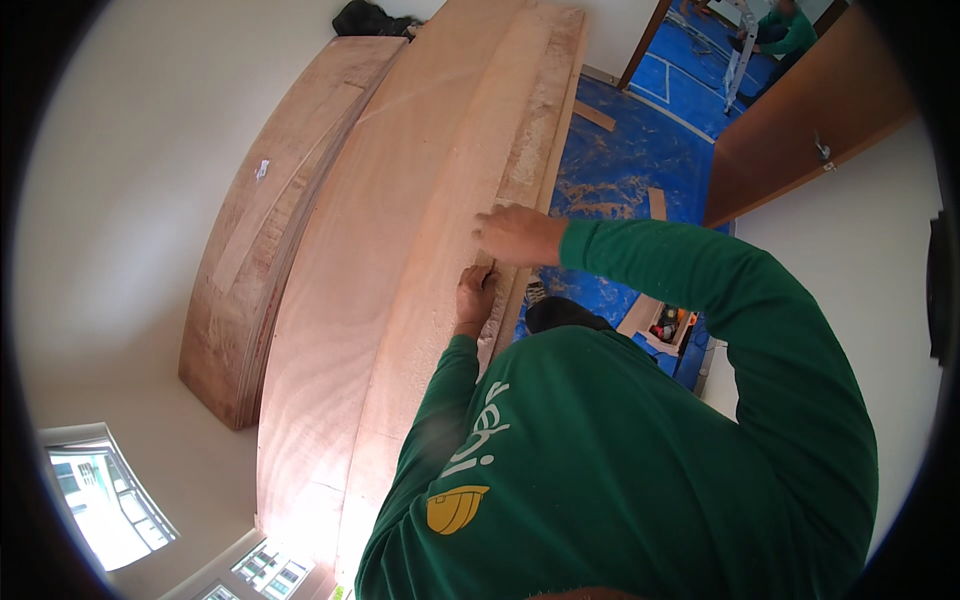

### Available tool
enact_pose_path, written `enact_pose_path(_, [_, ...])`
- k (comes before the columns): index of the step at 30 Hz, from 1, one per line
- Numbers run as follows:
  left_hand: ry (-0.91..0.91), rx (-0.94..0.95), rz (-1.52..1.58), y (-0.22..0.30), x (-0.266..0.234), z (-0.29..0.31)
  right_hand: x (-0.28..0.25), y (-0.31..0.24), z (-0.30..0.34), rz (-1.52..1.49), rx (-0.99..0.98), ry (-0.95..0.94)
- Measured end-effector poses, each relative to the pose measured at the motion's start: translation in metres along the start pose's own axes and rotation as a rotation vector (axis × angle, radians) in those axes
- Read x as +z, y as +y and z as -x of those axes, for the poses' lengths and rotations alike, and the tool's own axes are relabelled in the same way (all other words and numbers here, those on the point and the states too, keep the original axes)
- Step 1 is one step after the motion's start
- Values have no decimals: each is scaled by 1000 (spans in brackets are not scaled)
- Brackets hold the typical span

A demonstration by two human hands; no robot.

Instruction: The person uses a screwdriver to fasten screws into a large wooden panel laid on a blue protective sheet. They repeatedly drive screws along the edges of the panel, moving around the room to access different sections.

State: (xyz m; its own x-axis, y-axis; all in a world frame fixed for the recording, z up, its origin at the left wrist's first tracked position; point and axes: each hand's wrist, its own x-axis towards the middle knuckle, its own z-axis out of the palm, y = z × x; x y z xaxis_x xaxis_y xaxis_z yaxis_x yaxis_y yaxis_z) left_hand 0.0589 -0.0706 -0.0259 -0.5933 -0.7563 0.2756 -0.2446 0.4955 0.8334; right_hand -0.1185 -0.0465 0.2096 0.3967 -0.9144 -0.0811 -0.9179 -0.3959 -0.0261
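A long pale plywood panel (400, 220) lies in front of me, with a narrower rough strip (540, 120) running along its right side. On that strip rests my left hand (474, 296), fingers curled together around something small and dark that I cannot make out. Just beyond it, my right hand (519, 236) is bent down over the wood with its fingers closed. Whatever the right fingers grip is hidden under the hand. The two hands are close together but apart.
Stacked brown boards (290, 210) stand left, by the wall. Blue sheeting (620, 140) with wood offcuts and shavings covers the floor right. A wooden box (668, 325) holds tools. A brown door (810, 110) stands open; beyond, a person (790, 35) crouches by a ladder (740, 60).
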Motion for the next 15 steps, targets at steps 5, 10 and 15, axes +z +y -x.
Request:
enact_pose_path(5, [49, 42, 11, 2, -1, 2, -13, -7, -1, -24, -324, 128])
enact_pose_path(10, [47, 0, -1, -2, 3, 1, -31, -13, -3, -181, 173, -109])
enact_pose_path(15, [33, -12, 25, -4, 4, 1, -27, -8, -5, -168, 238, -288])
